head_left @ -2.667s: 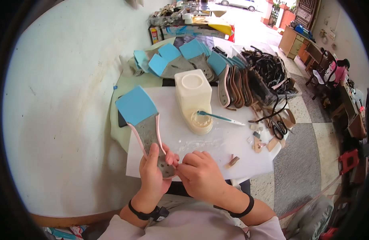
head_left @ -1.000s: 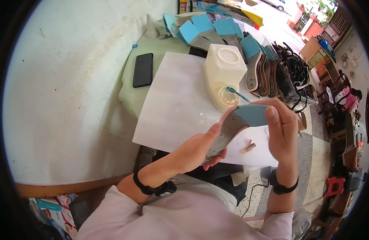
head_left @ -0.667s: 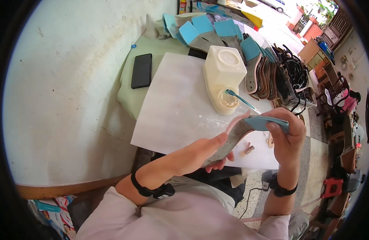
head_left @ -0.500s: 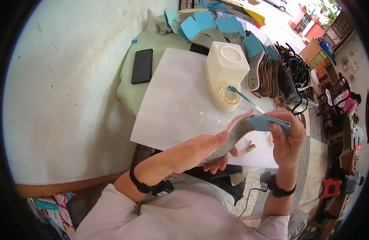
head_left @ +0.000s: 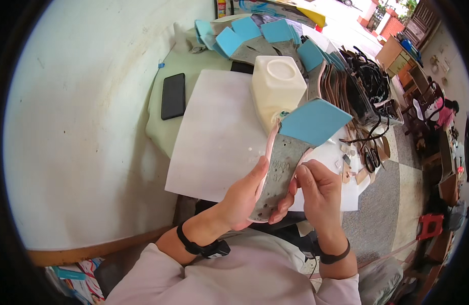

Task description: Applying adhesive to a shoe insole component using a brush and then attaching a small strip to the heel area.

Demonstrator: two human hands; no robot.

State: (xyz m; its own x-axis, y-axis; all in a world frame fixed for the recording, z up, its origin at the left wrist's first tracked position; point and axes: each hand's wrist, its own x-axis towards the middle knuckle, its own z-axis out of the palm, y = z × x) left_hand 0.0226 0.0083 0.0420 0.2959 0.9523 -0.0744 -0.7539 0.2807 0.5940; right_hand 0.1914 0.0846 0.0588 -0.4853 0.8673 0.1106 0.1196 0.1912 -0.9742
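A grey shoe insole point(head_left: 281, 170) with a blue heel piece point(head_left: 316, 122) and pink lining along its edges is held up over the white sheet, its grey underside facing me and its heel end pointing away. My left hand point(head_left: 239, 199) wraps round the insole from the left, thumb on the near edge and fingertips showing beneath its right side. At the right edge, the pink lining is pinched between the thumb and fingers of my right hand point(head_left: 320, 189). Just beyond stands a cream plastic container point(head_left: 279, 84); the insole hides its lower opening and most of the brush there.
Several insoles with blue heels point(head_left: 244, 38) lie at the back, others stacked point(head_left: 333, 89) at the right. A bin holds black straps point(head_left: 369, 79). Scissors point(head_left: 371, 158) and scraps lie on the right. A black phone point(head_left: 173, 96) rests on green cloth at left, beside the wall.
The insole has turned so its grey underside and blue heel face me. My right hand has moved from the blue heel down to the right edge; my left hand still holds it.
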